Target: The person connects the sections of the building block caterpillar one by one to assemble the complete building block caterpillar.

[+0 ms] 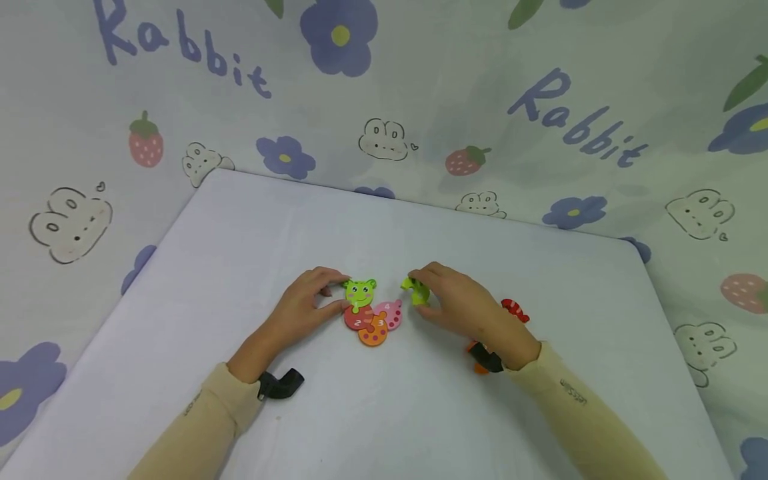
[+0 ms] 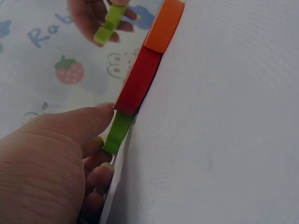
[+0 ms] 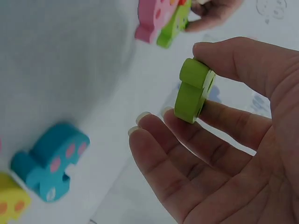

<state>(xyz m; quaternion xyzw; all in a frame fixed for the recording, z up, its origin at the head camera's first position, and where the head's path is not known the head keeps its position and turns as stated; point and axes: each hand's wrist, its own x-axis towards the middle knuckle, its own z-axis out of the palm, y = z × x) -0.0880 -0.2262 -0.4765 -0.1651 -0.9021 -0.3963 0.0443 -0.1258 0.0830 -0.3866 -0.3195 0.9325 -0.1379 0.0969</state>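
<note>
On the white table lies a row of wooden caterpillar puzzle pieces: a green smiling head piece [image 1: 360,293], a red piece [image 1: 354,319] marked 2, an orange piece [image 1: 373,335] marked 3 and a pink piece [image 1: 393,315] marked 4, joined in a curve. My left hand [image 1: 303,303] pinches the head piece at its left side, thumb low by the red piece and index finger near the top. To the right of the pink piece, my right hand [image 1: 459,303] holds a green puzzle piece [image 3: 189,95] between thumb and fingers, raised and apart from the row.
Beside my right wrist lie a red striped piece [image 1: 515,310] and an orange piece [image 1: 482,369], partly covered by the arm. A teal spotted piece [image 3: 60,156] and a yellow piece [image 3: 11,200] show in the right wrist view. A printed curtain [image 1: 408,80] hangs behind the table.
</note>
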